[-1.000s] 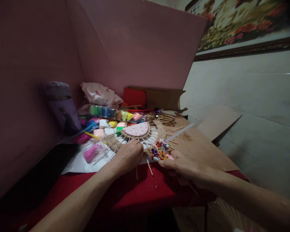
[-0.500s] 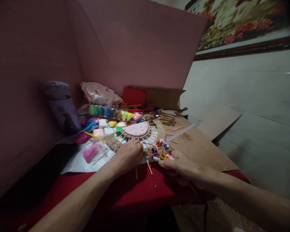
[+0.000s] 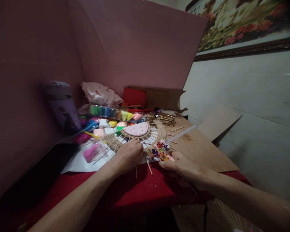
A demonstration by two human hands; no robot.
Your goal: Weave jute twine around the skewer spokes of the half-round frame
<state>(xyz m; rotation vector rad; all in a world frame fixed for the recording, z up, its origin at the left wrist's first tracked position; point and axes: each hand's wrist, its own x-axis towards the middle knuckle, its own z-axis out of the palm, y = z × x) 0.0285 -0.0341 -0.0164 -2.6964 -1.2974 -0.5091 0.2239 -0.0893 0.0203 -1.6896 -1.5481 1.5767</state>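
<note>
A round piece made of thin sticks (image 3: 148, 166) and woven twine (image 3: 161, 130) lies at the table's near side. At its middle is a half disc (image 3: 136, 129) of white fabric with pink-red dots, edged in twine. My left hand (image 3: 130, 154) is closed on the near part of the twine ring, its fingertips hidden behind the knuckles. My right hand (image 3: 181, 164) grips a flower-patterned glue gun (image 3: 162, 151), its front pointing left at the ring beside my left fingers. A translucent glue stick (image 3: 183, 132) juts from its back.
Packets of coloured clay (image 3: 106, 111) lie behind the ring. A purple tumbler (image 3: 64, 109) stands at the left by the wall. Cardboard (image 3: 198, 151) with loose sticks covers the right side. Red cloth (image 3: 135, 190) hangs over the near edge. Golden hoops (image 3: 168, 120) lie behind.
Both hands stay in nearly the same place. The glue gun and its stick have shifted very slightly; the ring has not visibly moved.
</note>
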